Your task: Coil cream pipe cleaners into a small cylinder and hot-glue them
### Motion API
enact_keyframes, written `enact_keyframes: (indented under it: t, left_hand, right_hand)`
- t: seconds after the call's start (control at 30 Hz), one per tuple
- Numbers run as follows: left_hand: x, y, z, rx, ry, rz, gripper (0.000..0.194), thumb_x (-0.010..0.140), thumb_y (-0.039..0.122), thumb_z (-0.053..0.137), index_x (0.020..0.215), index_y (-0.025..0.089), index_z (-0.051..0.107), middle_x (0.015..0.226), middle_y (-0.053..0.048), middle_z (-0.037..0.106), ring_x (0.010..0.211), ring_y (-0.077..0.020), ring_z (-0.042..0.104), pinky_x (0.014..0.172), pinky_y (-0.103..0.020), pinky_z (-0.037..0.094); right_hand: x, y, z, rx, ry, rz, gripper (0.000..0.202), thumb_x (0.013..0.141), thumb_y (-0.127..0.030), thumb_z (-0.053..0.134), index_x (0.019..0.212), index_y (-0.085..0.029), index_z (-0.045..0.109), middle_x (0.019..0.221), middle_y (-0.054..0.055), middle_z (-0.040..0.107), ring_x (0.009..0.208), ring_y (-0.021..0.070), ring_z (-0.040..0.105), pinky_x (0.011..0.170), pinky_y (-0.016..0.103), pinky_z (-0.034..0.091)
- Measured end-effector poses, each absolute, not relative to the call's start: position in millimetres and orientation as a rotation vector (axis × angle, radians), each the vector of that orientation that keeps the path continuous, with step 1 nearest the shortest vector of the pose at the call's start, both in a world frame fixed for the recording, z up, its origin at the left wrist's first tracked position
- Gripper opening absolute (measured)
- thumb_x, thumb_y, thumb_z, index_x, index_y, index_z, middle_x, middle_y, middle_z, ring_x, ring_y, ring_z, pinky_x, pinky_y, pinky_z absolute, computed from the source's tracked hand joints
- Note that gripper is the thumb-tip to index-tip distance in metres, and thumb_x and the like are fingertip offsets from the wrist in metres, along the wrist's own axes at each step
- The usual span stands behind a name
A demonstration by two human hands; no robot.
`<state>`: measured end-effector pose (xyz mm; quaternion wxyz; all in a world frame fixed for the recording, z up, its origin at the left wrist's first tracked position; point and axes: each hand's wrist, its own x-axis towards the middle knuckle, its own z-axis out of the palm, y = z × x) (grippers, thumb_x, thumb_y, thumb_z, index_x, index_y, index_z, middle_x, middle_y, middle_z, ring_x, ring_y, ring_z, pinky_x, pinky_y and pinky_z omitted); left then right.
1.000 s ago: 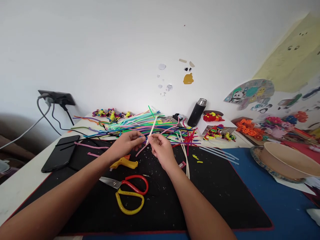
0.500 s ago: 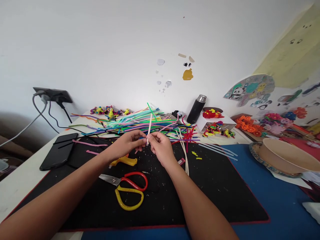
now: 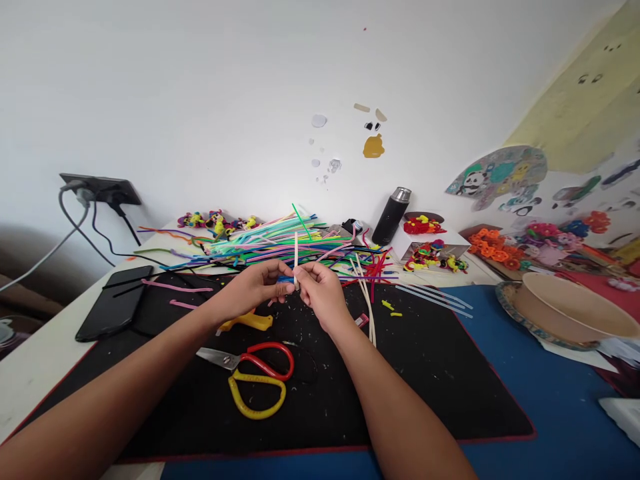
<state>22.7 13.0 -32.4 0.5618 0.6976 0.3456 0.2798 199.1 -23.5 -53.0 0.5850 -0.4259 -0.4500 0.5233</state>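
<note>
Over the black mat [image 3: 425, 373], both of my hands meet in front of the pile of pipe cleaners. My right hand [image 3: 321, 293] is closed in a pinch on a cream pipe cleaner [image 3: 296, 249], whose free end stands upright above the fingers. My left hand [image 3: 263, 285] is closed on something blue [image 3: 285, 279], which looks like a pipe cleaner piece; the fingers hide most of it. The two held pieces touch or nearly touch. Below my left hand lie a yellow-handled tool [image 3: 253, 321] and scissors [image 3: 240, 363] with one red and one yellow handle.
A heap of coloured pipe cleaners [image 3: 280, 243] lies along the wall, beside a black flask [image 3: 393, 217]. A phone [image 3: 115, 303] rests at left. Cream pipe cleaners [image 3: 371, 300] lie right of my hands. A large bowl [image 3: 575, 300] sits at far right.
The upright end of the cream pipe cleaner has straightened from a slight rightward lean. Both hands stay together in nearly the same place, and the view has shifted slightly.
</note>
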Motion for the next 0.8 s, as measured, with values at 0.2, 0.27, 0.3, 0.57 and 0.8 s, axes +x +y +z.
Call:
enact_keyframes:
  t: [0.2,0.27,0.3,0.57,0.8]
  left_hand:
    - [22.0,12.1,-36.0,1.695,0.822,0.716,0.035,0.084,0.045,0.080,0.102,0.020,0.064,0.082,-0.001,0.068,0.075,-0.0193,0.065,0.067,-0.030,0.050]
    - [21.4,11.5,-38.6,1.718,0.833,0.737,0.035,0.084,0.044,0.080,0.104,0.020,0.064,0.082,-0.001,0.069,0.073,-0.0189,0.065,0.065,-0.029,0.049]
    - [21.2,11.3,-40.0,1.724,0.836,0.755,0.035,0.084,0.043,0.081,0.105,0.020,0.064,0.082,-0.001,0.069,0.071,-0.0185,0.064,0.063,-0.028,0.048]
    - [22.6,7.6,-40.8,1.743,0.832,0.795,0.031,0.088,0.036,0.076,0.107,0.024,0.055,0.083,0.002,0.065,0.069,-0.0164,0.062,0.059,-0.026,0.046]
    - [21.8,4.4,-37.9,1.868,0.788,0.786,0.027,0.097,0.033,0.066,0.121,0.027,0.054,0.096,0.001,0.066,0.078,-0.0164,0.061,0.066,-0.027,0.049]
  right_hand:
    - [199.7,-24.4,-49.1,-1.003,-0.988,1.276,0.033,0.077,-0.048,0.079,0.078,-0.020,0.064,0.051,-0.009,0.049,0.039,0.0068,0.038,0.038,0.021,0.024]
    - [199.9,-24.4,-48.8,-1.005,-0.972,1.307,0.034,0.076,-0.048,0.080,0.077,-0.020,0.063,0.051,-0.009,0.050,0.039,0.0065,0.038,0.038,0.021,0.023]
    - [200.0,-24.3,-49.0,-1.007,-0.964,1.318,0.034,0.076,-0.048,0.080,0.076,-0.019,0.062,0.051,-0.009,0.050,0.039,0.0063,0.038,0.037,0.020,0.023]
    - [200.4,-22.2,-51.7,-1.022,-0.913,1.393,0.034,0.073,-0.047,0.081,0.075,-0.019,0.061,0.050,-0.009,0.049,0.037,0.0054,0.038,0.037,0.019,0.018]
    - [201.0,-23.1,-49.6,-0.973,-0.843,1.463,0.033,0.072,-0.043,0.082,0.074,-0.019,0.060,0.052,-0.010,0.048,0.038,0.0045,0.037,0.038,0.019,0.015]
